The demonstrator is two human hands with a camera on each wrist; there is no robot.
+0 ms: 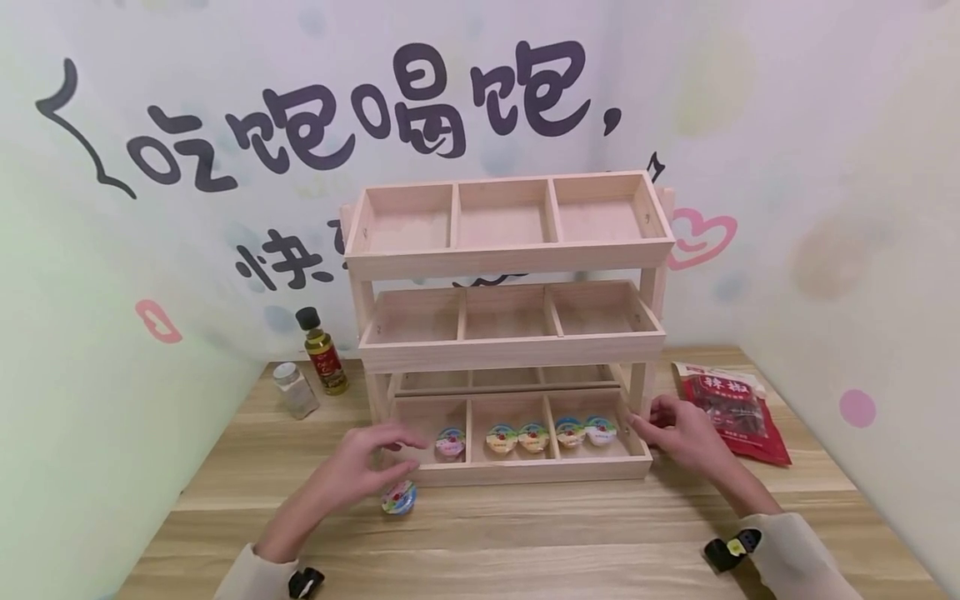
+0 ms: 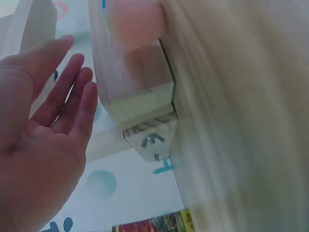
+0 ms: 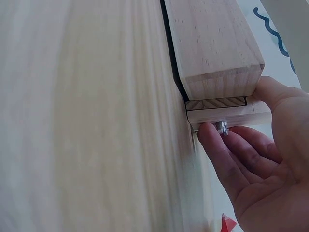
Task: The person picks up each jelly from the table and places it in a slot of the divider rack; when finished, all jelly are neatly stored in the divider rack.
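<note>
A three-tier wooden rack [image 1: 510, 260] stands on the table, each tier split into compartments. Its bottom tray holds several small jelly-like cups with printed lids: one pink-lidded cup [image 1: 451, 443] on the left, two yellowish cups [image 1: 502, 438] in the middle, two bluish cups [image 1: 600, 431] on the right. Another pink-and-blue cup [image 1: 399, 497] is tilted in front of the tray's left end, blurred in the left wrist view. Just above it is my left hand [image 1: 367, 458], fingers extended and holding nothing. My right hand [image 1: 686, 433] grips the rack's lower right corner, fingers beside a metal wing nut [image 3: 222, 128].
Behind the rack's left side stand a dark-capped oil bottle [image 1: 326, 354] and a small white-lidded jar [image 1: 296, 390]. A red packet [image 1: 731, 412] lies on the wooden table [image 1: 525, 542] to the right, beyond my right hand. A printed wall [image 1: 285, 50] rises behind.
</note>
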